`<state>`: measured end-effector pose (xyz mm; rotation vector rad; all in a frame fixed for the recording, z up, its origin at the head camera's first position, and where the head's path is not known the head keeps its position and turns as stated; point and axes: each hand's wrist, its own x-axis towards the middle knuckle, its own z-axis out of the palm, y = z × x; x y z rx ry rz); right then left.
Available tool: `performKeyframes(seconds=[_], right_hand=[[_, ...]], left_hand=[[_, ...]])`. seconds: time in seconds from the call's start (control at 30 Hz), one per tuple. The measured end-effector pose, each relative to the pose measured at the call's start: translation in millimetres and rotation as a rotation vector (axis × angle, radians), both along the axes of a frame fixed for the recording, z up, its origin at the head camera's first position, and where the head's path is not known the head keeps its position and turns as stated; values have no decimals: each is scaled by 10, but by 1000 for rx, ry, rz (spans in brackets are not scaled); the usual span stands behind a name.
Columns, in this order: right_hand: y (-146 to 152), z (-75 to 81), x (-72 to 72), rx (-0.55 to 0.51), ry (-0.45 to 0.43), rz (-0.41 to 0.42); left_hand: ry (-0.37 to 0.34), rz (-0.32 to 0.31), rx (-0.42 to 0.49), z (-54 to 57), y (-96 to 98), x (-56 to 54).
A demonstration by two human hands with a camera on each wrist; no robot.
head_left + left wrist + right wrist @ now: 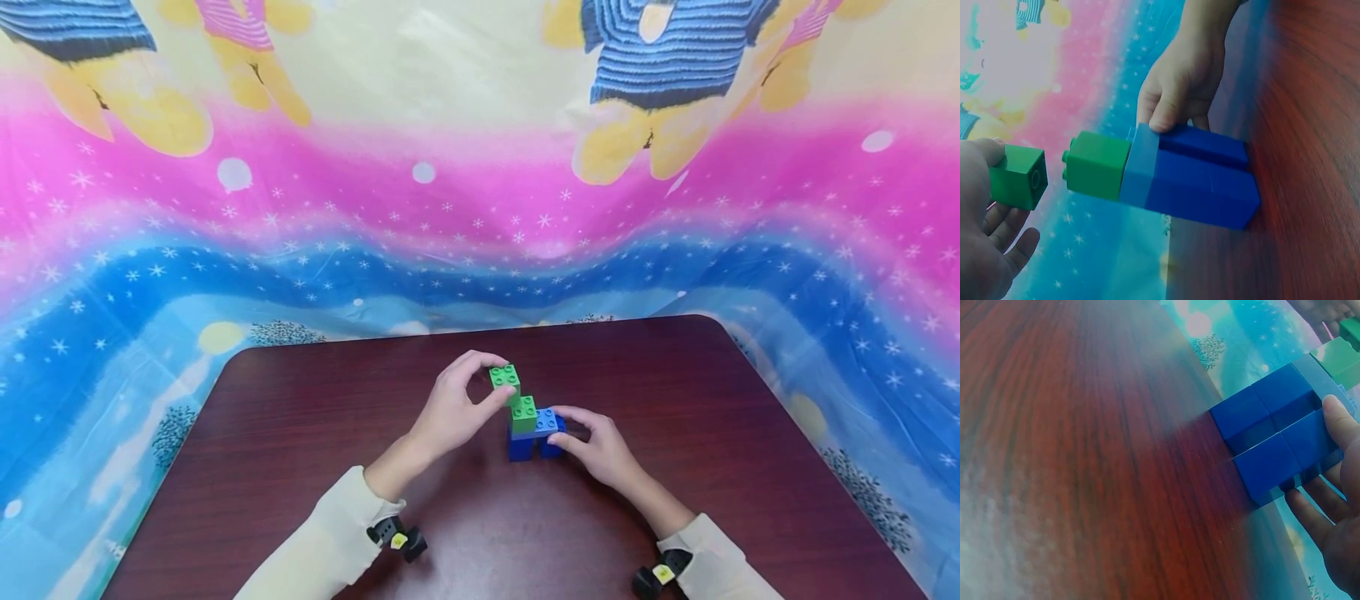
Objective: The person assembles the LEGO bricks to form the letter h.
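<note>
My left hand (450, 410) pinches a green toy building brick (506, 378) between thumb and fingers. A small gap separates it from a second green brick (1099, 165), which sits on one end of a light blue brick (1141, 165). Under that piece, dark blue bricks (1266, 465) form two side-by-side legs on the table. My right hand (604, 450) grips the structure at its right side, its thumb on the near face by the light blue brick and its fingers behind.
The dark wooden table (337, 400) has rounded far corners. Behind it and at both sides hangs a printed curtain (480, 217) in pink and blue. A black wrist device is strapped at each of my cuffs.
</note>
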<state>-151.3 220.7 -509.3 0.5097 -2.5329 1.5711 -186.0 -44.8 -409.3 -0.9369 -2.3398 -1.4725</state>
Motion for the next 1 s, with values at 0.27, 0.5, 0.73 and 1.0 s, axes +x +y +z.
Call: performKeyframes(seconds=[0.27,0.5,0.73,1.0], right_hand=[[2,-11,-1,-8,6,9],[-7,-8,9,-19,-2,16],[-7,-6,12,-4,7,9],[0,-23,1,-7,1,8]], left_hand=[[0,-41,-1,6,65,79],[10,-80,-24,-47,111,109],[14,-92,-36,-93,139,132],[-4,-108,-51,-100,166,154]])
